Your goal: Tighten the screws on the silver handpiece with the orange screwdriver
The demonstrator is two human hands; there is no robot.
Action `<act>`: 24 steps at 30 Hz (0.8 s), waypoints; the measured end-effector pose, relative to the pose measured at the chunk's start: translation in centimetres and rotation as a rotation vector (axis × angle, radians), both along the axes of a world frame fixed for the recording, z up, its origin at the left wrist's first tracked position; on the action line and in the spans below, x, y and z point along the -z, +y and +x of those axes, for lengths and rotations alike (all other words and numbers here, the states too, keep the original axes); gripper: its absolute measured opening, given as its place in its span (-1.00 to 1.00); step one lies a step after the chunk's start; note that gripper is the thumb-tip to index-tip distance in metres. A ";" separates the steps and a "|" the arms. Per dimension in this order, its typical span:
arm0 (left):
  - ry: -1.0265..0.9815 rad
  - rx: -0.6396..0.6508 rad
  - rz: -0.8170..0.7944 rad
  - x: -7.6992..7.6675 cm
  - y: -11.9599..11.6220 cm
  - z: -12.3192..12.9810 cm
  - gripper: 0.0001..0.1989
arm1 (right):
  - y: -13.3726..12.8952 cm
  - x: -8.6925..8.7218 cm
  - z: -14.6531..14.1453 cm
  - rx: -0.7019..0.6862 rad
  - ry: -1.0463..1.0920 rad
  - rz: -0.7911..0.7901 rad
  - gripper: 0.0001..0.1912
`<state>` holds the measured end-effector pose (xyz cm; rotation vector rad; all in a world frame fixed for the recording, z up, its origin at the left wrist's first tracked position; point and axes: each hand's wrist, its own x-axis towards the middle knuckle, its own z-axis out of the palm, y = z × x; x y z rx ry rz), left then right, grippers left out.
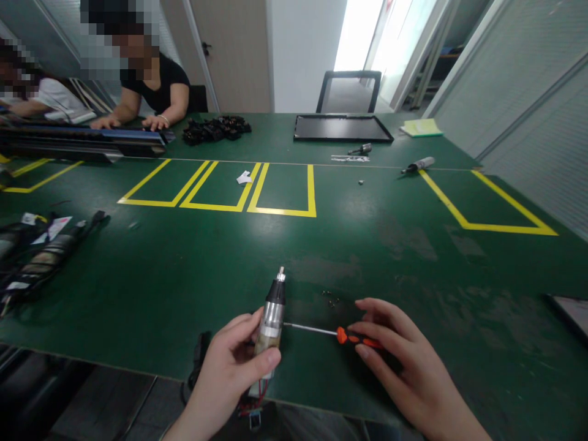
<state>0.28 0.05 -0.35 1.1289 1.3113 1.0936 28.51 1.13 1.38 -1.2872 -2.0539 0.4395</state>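
My left hand (229, 358) is wrapped round an electric screwdriver (274, 315), which has a black nose cone and a metal bit pointing away from me. Red wires (261, 391) and a small circuit board (254, 419) hang from its lower end. In my right hand (397, 352) is a screwdriver with an orange and black handle (356, 339). Its thin shaft (312, 329) points left, with the tip at the side of the electric screwdriver's body. Several tiny screws (331, 299) lie on the green table just beyond my right hand.
Cabled electric screwdrivers (46, 254) lie at left. Yellow tape (280, 212) marks rectangles on the green table (184, 263). Farther back are a black pile of parts (215, 128), a dark panel (342, 128), another screwdriver tool (419, 165) and a yellow pad (421, 127). Two people sit at the far left.
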 end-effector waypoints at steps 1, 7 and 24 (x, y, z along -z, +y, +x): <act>-0.006 0.004 -0.003 0.0 0.0 0.0 -0.61 | 0.0 0.2 0.1 0.010 0.002 0.016 -0.81; -0.033 -0.003 -0.011 -0.1 0.0 0.0 -0.62 | 0.3 0.7 0.2 0.023 0.046 0.051 -0.83; -0.019 -0.001 -0.020 -0.1 0.0 0.1 -0.57 | 0.2 0.2 0.2 -0.063 0.048 0.044 -0.74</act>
